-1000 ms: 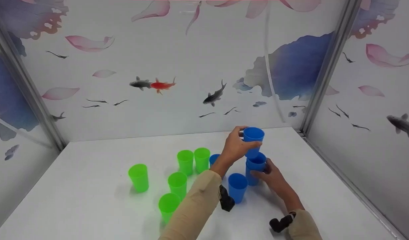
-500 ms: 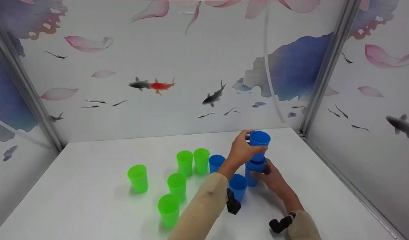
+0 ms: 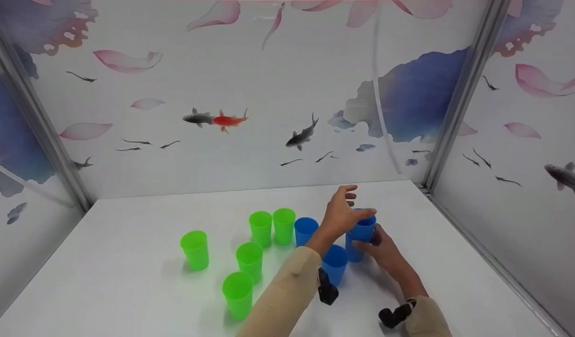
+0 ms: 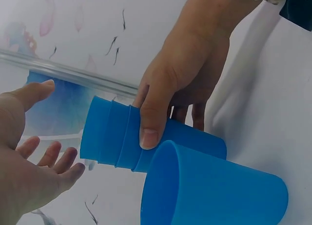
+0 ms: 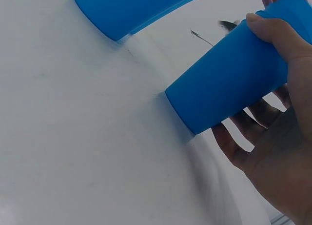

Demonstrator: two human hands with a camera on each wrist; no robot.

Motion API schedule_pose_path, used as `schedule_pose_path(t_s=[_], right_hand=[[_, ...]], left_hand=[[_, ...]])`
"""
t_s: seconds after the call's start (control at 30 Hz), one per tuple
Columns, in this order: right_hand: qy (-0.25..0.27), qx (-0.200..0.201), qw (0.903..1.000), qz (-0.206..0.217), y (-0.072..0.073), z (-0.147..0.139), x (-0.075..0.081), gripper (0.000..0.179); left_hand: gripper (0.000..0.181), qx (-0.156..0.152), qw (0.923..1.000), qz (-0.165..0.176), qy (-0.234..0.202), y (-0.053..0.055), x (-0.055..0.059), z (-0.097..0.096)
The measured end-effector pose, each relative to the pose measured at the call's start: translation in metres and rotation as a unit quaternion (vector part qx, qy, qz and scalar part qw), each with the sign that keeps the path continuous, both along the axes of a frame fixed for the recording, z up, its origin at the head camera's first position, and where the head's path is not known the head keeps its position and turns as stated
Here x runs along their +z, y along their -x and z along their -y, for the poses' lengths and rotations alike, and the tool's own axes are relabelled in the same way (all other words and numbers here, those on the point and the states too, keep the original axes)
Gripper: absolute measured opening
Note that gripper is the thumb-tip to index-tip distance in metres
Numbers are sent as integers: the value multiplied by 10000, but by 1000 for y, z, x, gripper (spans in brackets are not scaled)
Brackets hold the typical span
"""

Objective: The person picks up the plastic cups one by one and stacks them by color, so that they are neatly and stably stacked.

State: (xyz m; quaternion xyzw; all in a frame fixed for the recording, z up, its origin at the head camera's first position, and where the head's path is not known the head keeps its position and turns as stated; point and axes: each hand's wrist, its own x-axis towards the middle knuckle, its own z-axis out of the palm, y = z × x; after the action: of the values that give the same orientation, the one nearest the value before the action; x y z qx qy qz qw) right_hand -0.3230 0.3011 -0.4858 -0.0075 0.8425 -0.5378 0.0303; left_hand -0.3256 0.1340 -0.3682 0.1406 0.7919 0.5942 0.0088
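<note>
A stack of nested blue cups point(image 3: 361, 230) stands upright on the right side of the table. My right hand point(image 3: 388, 252) grips its lower part, thumb and fingers around the wall. Several overlapping rims show on the stack point(image 4: 114, 134) in the left wrist view. My left hand point(image 3: 340, 216) is just above and left of the stack's top, fingers spread and holding nothing. One single blue cup point(image 3: 335, 267) stands close in front of the stack; another blue cup point(image 3: 306, 230) is behind the left wrist, partly covered by it.
Several green cups stand upright to the left: a far pair point(image 3: 272, 227), a lone left cup point(image 3: 194, 250), and two nearer ones, the closest green cup point(image 3: 238, 295) by the left sleeve. The white table point(image 3: 128, 281) meets patterned walls point(image 3: 222, 164) at the back and sides.
My left hand has lowered a blue cup into the top of the stack and let go, its fingers now spread. My right hand has stayed on the stack.
</note>
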Motion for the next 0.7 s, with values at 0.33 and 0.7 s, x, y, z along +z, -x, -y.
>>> schedule_pose_path(t_s=[0.33, 0.7], right_hand=[[58, -7, 10000, 45, 1, 1, -2, 106], [42, -106, 9999, 58, 0, 2, 0, 104]], left_hand=[[64, -200, 9977, -107, -632, -10, 7, 19], [60, -186, 9975, -505, -463, -29, -4, 46]])
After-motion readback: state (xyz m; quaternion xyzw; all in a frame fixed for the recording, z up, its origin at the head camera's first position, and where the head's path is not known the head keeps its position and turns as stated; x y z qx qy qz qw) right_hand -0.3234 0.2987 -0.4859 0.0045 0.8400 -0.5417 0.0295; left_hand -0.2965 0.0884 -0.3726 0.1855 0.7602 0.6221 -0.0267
